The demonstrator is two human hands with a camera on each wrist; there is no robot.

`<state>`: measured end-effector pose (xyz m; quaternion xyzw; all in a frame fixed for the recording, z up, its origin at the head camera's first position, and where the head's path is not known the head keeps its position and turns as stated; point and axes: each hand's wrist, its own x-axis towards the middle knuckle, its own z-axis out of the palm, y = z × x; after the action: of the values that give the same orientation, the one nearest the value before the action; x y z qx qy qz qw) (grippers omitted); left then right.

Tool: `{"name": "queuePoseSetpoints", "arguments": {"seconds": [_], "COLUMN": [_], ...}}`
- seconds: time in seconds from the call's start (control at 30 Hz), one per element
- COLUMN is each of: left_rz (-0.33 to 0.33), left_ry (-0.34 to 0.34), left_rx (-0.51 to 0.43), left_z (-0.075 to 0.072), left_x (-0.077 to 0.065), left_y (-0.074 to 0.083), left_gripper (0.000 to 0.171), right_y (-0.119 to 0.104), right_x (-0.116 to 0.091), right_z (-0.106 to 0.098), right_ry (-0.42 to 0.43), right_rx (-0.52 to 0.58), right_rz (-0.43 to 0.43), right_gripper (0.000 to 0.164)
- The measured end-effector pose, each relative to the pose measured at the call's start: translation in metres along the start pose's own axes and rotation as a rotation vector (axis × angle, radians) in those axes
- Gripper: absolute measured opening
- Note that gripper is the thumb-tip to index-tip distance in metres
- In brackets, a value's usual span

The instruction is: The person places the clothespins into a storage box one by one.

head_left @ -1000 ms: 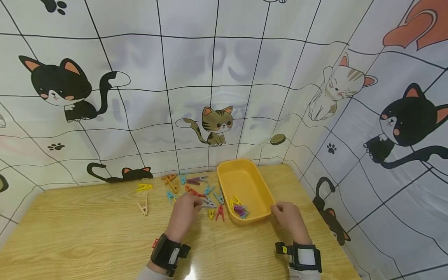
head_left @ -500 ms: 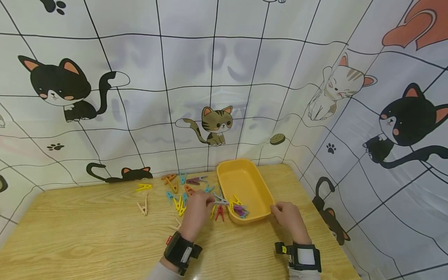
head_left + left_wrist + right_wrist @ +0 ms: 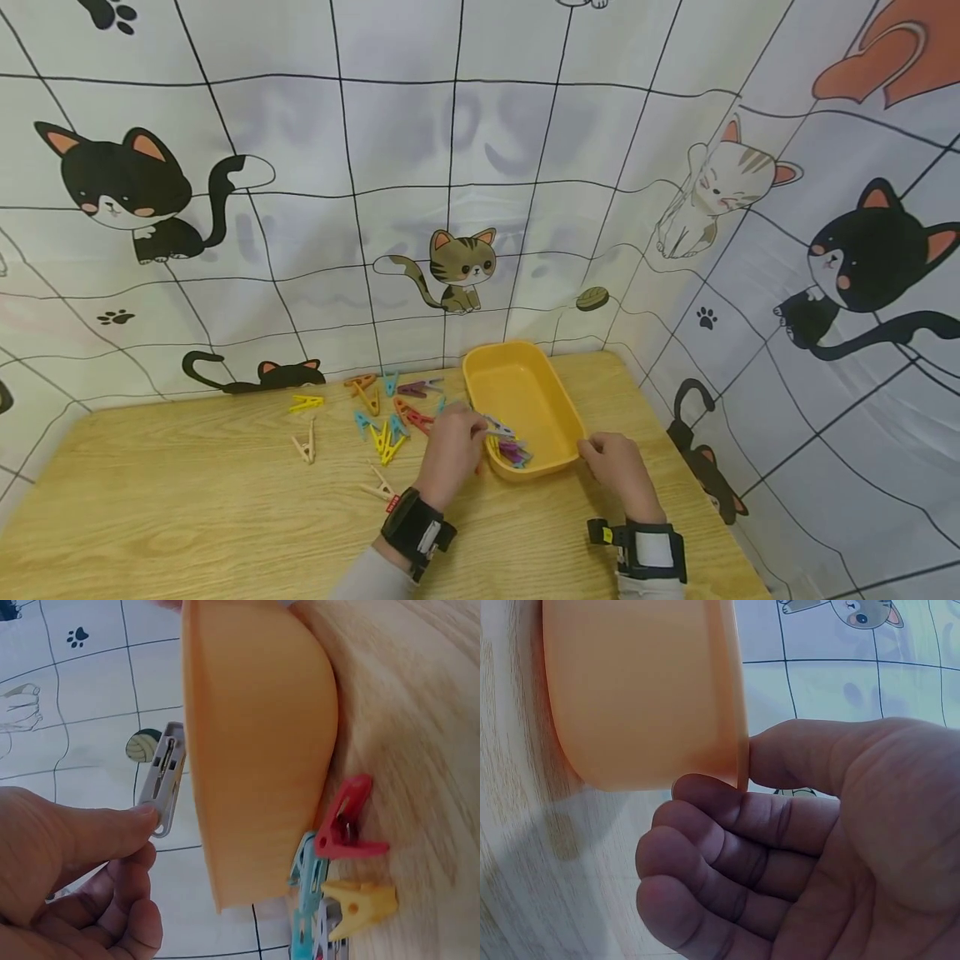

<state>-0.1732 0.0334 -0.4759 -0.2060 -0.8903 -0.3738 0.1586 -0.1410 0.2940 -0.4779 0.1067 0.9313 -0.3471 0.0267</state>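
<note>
My left hand (image 3: 452, 450) pinches a pale grey clothespin (image 3: 163, 780) by one end, between thumb and forefinger. The clothespin is above the left rim of a yellow plastic tray (image 3: 525, 383). At the tray's near right corner, my right hand (image 3: 618, 471) pinches the rim, with the thumb on one side and the forefinger (image 3: 709, 791) on the other. Purple and yellow clothespins (image 3: 514, 454) lie inside the tray near its front. Beside its left wall, a red clothespin (image 3: 345, 825) and a yellow clothespin (image 3: 364, 907) lie on the table, partly hidden by my left hand in the head view.
Left of the tray, several clothespins in orange, blue, red and yellow are scattered on the wooden table (image 3: 187, 500). Farther left lie a yellow clothespin (image 3: 306, 402) and a beige clothespin (image 3: 305, 443). A cat-print curtain (image 3: 300, 208) hangs behind and to the right.
My left hand has taken the grey clothespin from the scattered ones and carried it right, to the tray's left rim. The right hand stays on the tray's corner.
</note>
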Motion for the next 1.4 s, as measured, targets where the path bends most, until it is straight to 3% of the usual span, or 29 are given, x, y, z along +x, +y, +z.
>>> {"name": "queuePoseSetpoints", "arguments": {"seconds": [0.2,0.4,0.8,1.1,1.4], "left_rz": [0.019,-0.012,-0.058,-0.123,-0.13], "left_ry": [0.006,-0.004,0.056,0.111,0.135], "left_rx": [-0.005,-0.067,0.019,0.052,0.123], "left_z": [0.006,0.001,-0.024,-0.043,-0.063], "left_x": [0.0,-0.004,-0.023,-0.034,-0.043], "left_y": [0.001,0.0,-0.013,-0.033,-0.054], "left_gripper": [0.005,0.007,0.009,0.009,0.009], "right_y": [0.0,0.001,0.0,0.004,0.003], "right_x": [0.0,0.001,-0.001,0.001,0.001], "right_z": [0.001,0.001,0.001,0.002,0.002], "right_ry": [-0.004,-0.005,-0.003,0.002,-0.006], "right_rx": [0.008,0.0,0.008,0.01,0.01], "right_rz": [0.011,0.022,0.021,0.015,0.001], "right_gripper": [0.028,0.028,0.028,0.028,0.027]}}
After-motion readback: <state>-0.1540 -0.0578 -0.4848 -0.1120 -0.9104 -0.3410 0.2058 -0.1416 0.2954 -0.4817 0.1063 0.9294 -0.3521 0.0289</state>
